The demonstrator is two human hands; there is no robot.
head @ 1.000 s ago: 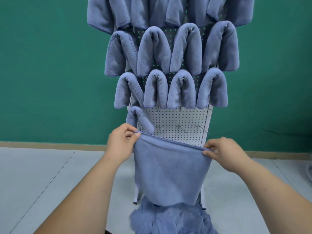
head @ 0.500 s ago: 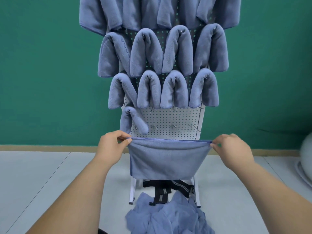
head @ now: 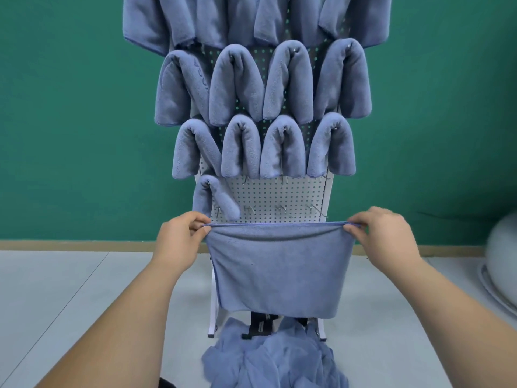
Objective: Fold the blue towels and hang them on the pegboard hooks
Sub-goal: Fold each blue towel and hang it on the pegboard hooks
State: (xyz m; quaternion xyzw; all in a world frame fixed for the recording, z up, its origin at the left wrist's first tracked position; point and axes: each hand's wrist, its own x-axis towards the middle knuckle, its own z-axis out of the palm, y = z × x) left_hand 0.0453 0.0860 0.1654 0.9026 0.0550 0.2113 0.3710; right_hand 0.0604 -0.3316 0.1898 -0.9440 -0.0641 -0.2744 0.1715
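A blue towel (head: 279, 267), folded in half, hangs stretched flat in front of the white pegboard (head: 268, 196). My left hand (head: 179, 239) pinches its upper left corner and my right hand (head: 383, 236) pinches its upper right corner, so the top edge runs taut between them. Several folded blue towels (head: 263, 85) hang on hooks in rows over the upper board. One more folded towel (head: 214, 200) hangs alone at the left of the lowest row. Bare metal hooks (head: 279, 209) stick out beside it, just above the held towel.
A heap of loose blue towels (head: 274, 359) lies on the grey floor at the foot of the pegboard stand. Black straps (head: 261, 326) show behind it. A pale rounded object (head: 503, 261) sits at the right edge. A green wall (head: 70, 107) stands behind.
The towel went from sagging between my hands to folded shorter and pulled taut. My hands moved apart, and its lower edge now hangs a little lower than half a second ago.
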